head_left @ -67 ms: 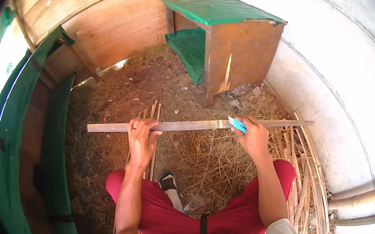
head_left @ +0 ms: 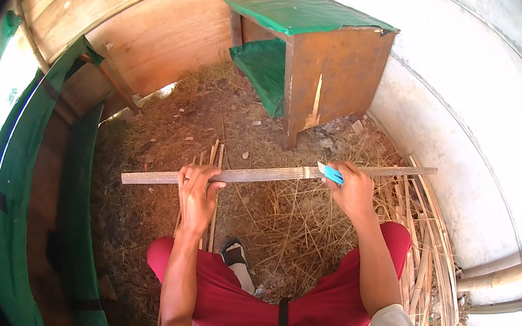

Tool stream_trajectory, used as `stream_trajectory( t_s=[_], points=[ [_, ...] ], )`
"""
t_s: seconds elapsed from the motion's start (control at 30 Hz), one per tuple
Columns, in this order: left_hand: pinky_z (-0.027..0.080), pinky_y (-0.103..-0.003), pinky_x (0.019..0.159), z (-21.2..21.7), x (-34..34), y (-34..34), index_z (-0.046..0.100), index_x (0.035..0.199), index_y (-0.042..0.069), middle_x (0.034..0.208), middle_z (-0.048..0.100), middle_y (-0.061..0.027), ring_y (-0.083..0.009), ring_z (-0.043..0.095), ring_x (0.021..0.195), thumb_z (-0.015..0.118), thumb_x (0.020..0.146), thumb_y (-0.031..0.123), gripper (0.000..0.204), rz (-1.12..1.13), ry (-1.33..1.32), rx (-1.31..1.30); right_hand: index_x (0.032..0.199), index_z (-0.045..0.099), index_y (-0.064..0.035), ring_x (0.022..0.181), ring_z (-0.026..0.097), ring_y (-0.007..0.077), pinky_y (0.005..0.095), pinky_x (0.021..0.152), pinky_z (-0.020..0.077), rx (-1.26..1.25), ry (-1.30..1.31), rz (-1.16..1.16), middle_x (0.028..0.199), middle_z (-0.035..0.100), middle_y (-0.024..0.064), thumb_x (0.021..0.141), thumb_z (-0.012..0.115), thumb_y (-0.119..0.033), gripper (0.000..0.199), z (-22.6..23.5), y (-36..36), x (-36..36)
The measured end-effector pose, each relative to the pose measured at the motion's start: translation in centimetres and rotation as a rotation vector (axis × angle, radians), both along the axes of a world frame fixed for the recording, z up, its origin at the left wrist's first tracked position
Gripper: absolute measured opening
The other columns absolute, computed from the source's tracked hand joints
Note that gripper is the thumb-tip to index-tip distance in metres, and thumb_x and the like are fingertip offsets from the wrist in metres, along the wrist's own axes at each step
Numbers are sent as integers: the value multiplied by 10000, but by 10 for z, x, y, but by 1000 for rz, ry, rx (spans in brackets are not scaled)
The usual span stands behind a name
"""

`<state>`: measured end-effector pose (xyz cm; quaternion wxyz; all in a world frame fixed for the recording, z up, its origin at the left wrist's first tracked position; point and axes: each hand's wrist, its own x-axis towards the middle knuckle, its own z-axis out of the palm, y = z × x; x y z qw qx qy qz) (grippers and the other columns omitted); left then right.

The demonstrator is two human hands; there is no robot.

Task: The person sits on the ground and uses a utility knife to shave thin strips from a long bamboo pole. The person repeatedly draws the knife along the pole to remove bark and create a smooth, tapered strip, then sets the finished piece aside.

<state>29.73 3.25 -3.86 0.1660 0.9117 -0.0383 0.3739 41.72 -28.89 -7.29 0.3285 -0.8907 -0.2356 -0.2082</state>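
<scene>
A long, flat bamboo strip (head_left: 266,175) lies crosswise in front of me, its right end slightly farther away. My left hand (head_left: 198,193) is closed around it left of the middle, fingers over the top and thumb below. In my right hand (head_left: 353,190) is a blue utility knife (head_left: 333,174), its short pale blade out and close to the strip's surface. The right fingers also rest against the strip; how firmly they grip it is hidden. Near the blade, a lighter joint crosses the bamboo.
Thin split bamboo strips (head_left: 422,263) lie piled by the white wall (head_left: 477,125) at right. Shavings (head_left: 298,227) cover the ground before me. A wooden cabinet (head_left: 338,74) with a green top stands ahead. Along the left runs a green-covered bench (head_left: 22,197). More thin sticks (head_left: 221,158) lie near my left hand.
</scene>
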Motion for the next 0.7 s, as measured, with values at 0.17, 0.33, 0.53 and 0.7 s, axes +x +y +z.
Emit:
stream_trajectory(
  t_s=[0.17,0.33,0.53,0.7],
  points=[
    [397,-424,972,5,8,-2,677,985,46,1021,689,-84,-273,620,980,763,726,-55,291,-14,-27,3,985,741,-92,753,697,273,399,627,543,0,-29,-1,967,707,25,789,789,-197,228,0,-1,9],
    [396,-425,974,3,9,-1,672,991,48,1031,689,-84,-276,621,981,762,732,-54,293,-6,-9,-3,1007,749,-97,738,697,263,389,616,541,-1,-14,-8,968,708,22,789,790,-199,245,0,-1,11],
    [399,-431,979,-1,10,2,651,1041,47,1038,693,-91,-279,622,989,776,737,-38,340,-6,-6,4,1002,750,-98,728,697,257,378,609,539,16,-40,-13,968,710,16,786,796,-199,243,4,0,9],
    [404,-436,987,0,10,0,652,1050,52,1042,696,-91,-277,628,992,794,738,-15,349,10,9,4,986,747,-97,730,697,254,379,607,536,23,-33,-13,958,706,12,786,799,-204,232,3,-1,10]
  ],
)
